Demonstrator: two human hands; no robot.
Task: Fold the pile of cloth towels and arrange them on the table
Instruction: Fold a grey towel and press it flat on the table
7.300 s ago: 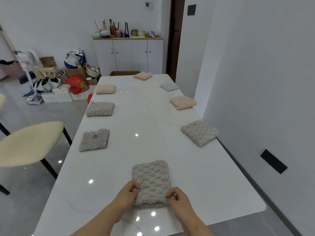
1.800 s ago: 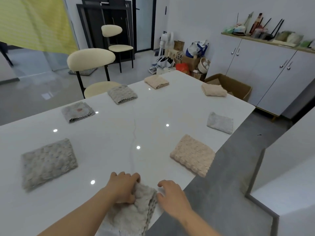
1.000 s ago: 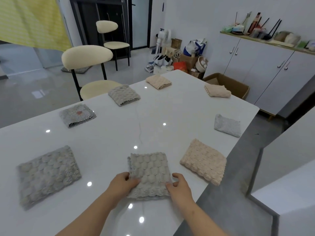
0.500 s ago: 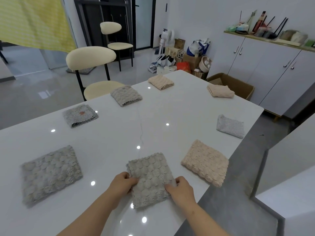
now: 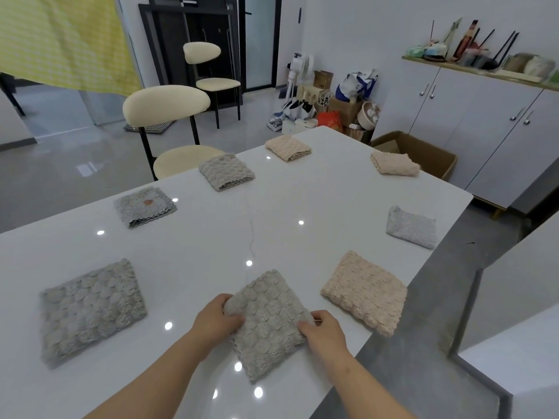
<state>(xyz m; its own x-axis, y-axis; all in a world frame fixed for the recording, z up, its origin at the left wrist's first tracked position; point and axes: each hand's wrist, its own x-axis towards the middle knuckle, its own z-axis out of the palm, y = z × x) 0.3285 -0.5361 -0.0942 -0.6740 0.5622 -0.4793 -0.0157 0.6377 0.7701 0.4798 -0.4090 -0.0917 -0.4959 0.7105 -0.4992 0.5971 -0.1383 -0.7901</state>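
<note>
I see a long white table (image 5: 272, 237) with eight folded towels (image 5: 227, 172) spaced around its edges. A cream chair (image 5: 169, 116) stands at its far left side. Nearest me, close to the front edge, lies a grey bubble-textured towel (image 5: 269, 319), folded square and turned cornerwise. It sits between a larger grey towel (image 5: 90, 309) and a beige towel (image 5: 364, 291). The left hand (image 5: 216, 320) curls its fingers round the left corner; the right hand (image 5: 325, 331) pinches the right corner.
</note>
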